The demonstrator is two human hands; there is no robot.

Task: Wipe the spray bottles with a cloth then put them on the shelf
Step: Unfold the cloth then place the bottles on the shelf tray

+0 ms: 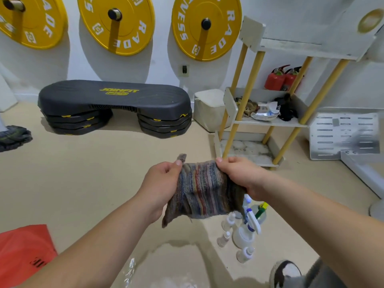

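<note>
The striped cloth (204,188) is held stretched between both hands. Its upper left corner is pinched by the left hand (164,183) between thumb and curled fingers, and its upper right edge is gripped by the right hand (239,175) with the fingers folded over it. The lower half hangs loose.

Just below and to the right of the cloth, the spray bottles (243,235) are seen standing on the floor in a tight group: a larger white trigger bottle, a green and yellow one (260,210) partly hidden by the cloth's hem, and several small clear ones (224,239). None appears to be wiped or shelved yet.

Beyond the cloth, up and to the right, the shelf (268,122) is found; its middle board is crowded with odds and ends, while its bottom tray (249,149) looks stained. Far beyond the cloth to the left, a black step platform (114,100) is set against the wall.

Several risks are judged likely. The closely packed small bottles could be toppled if the trigger bottle is lifted out carelessly, or if they are brushed by the hanging hem. A trigger could be squeezed during wiping. Freshly wiped bottles could be soiled again if the stained tray is used.
</note>
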